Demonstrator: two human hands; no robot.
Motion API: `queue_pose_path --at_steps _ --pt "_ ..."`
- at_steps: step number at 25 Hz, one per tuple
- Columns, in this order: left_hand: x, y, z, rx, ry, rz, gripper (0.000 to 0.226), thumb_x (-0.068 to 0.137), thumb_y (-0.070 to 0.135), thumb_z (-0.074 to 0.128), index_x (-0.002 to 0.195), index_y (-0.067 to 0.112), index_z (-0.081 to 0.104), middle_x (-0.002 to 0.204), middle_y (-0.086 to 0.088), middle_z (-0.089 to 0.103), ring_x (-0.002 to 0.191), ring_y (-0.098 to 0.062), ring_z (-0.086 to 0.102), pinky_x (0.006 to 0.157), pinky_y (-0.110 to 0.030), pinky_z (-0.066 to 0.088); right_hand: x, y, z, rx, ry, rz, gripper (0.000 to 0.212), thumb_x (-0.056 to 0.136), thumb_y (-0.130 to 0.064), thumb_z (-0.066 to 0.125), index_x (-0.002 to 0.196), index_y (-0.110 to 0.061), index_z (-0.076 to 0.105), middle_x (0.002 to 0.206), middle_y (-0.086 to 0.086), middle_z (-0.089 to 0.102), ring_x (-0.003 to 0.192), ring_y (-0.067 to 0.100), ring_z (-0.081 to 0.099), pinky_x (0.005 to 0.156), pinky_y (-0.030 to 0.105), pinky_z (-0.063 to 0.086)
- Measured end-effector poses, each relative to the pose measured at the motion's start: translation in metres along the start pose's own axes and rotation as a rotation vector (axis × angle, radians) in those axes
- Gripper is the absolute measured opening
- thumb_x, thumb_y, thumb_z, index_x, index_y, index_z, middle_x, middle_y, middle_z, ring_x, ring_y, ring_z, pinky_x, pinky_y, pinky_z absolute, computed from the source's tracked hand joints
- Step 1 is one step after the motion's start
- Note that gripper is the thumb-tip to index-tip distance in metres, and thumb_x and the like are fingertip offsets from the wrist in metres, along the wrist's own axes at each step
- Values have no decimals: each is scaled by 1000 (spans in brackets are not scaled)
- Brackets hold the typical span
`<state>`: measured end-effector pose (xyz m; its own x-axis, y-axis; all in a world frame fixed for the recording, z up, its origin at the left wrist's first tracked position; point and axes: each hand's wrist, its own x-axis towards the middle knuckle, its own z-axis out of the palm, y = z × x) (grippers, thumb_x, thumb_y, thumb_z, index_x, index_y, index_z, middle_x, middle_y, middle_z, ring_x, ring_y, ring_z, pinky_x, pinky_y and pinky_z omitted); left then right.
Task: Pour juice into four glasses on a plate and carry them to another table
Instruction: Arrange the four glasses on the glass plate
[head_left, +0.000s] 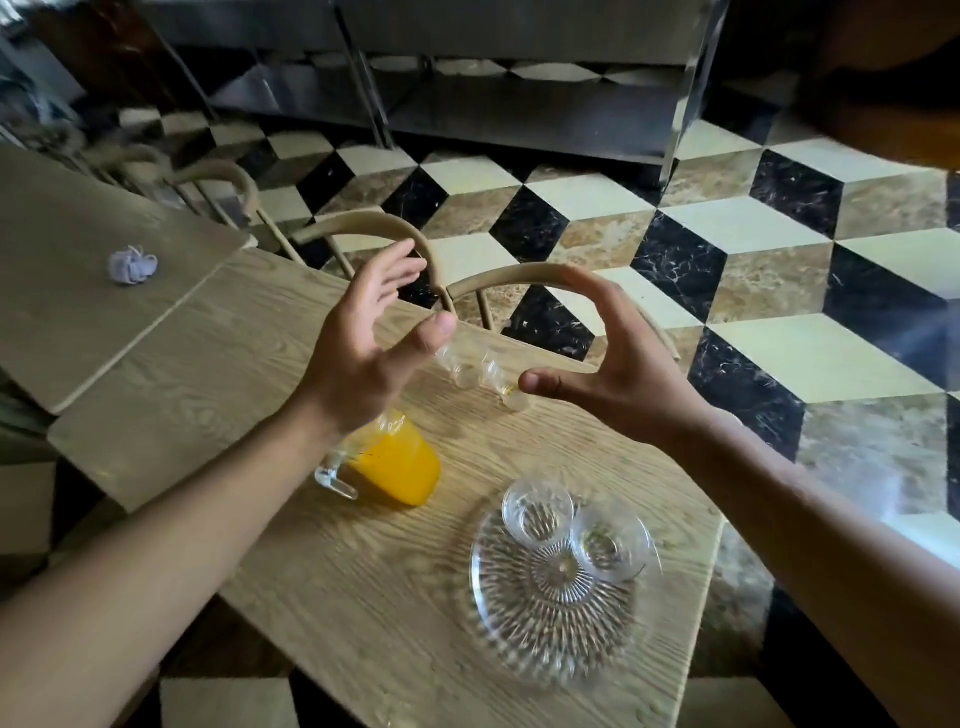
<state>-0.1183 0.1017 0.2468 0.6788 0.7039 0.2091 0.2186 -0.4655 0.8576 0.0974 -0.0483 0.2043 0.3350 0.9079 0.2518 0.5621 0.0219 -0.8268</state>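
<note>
A clear ribbed glass plate (550, 618) lies on the wooden table (270, 353) at the lower right, with two empty glasses (537, 512) (608, 543) standing on its far side. A glass jug of orange juice (392, 462) stands left of the plate, its handle toward me. Two more empty glasses (460, 366) (511, 392) stand farther back on the table. My left hand (363, 343) and my right hand (608, 353) hover open above those far glasses, one on each side, fingers spread, holding nothing.
A second wooden table (78, 249) adjoins at the left with a crumpled grey object (131, 265) on it. Curved chair backs (524, 278) stand behind the table. Beyond lies a cube-patterned tiled floor and a metal shelf unit (519, 78).
</note>
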Motion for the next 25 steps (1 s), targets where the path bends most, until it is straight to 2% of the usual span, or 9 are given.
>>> queue_pose_path --at_steps 2,5,9,14,16,18,21,23,25 --pt "14 -12 -13 12 -59 17 79 81 51 70 151 23 43 152 -2 53 144 -9 47 124 -45 34 9 8 7 -8 0 12 113 65 -70 80 156 -18 38 157 1 45 147 13 39 120 42 36" --pt "39 -44 -31 5 -76 -20 71 80 51 70 143 22 53 148 -1 56 141 -6 49 123 -46 37 13 26 21 -30 -24 64 120 62 -77 78 158 -19 34 162 -1 39 149 12 36 121 45 35" --pt "64 -109 -57 4 -85 -82 53 75 55 74 125 47 56 143 0 59 138 -8 52 120 -47 41 5 56 44 25 -9 268 139 48 -88 74 159 -17 31 164 0 35 148 16 38 122 42 33" --pt "90 -194 -71 -25 -112 -182 65 68 57 77 127 40 53 141 -4 60 135 -14 55 119 -44 42 -4 112 69 20 -33 456 134 46 -76 83 157 -18 34 161 -2 38 142 16 43 121 45 35" --pt "95 -222 -66 -28 -152 -198 78 65 55 79 134 29 52 141 -4 60 136 -15 54 118 -39 41 -9 132 73 -5 -29 507 136 41 -78 85 155 -22 37 157 -7 42 136 16 48 114 43 45" --pt "98 -252 -55 -23 -225 -205 85 63 51 83 138 26 51 141 -3 59 138 -13 53 118 -37 39 -13 150 81 -20 -15 558 141 32 -85 82 152 -26 40 150 -13 46 124 10 57 93 30 56" --pt "101 -298 -27 -20 -328 -216 87 68 21 96 140 26 47 144 -5 57 140 -12 50 123 -42 38 -18 171 97 -51 1 598 139 31 -88 79 151 -27 43 143 -17 49 102 -10 59 71 17 56" --pt "103 -317 -8 -22 -368 -217 91 65 15 95 141 25 46 146 -7 57 141 -14 50 123 -44 38 -16 182 108 -76 -12 590 129 39 -80 82 150 -26 44 140 -19 51 94 -11 60 70 16 54" --pt "103 -327 11 -22 -409 -202 98 59 22 95 144 20 48 148 -6 57 140 -13 51 122 -39 39 -9 192 117 -100 -12 583 114 48 -57 89 149 -25 46 134 -22 53 91 0 62 70 14 52"
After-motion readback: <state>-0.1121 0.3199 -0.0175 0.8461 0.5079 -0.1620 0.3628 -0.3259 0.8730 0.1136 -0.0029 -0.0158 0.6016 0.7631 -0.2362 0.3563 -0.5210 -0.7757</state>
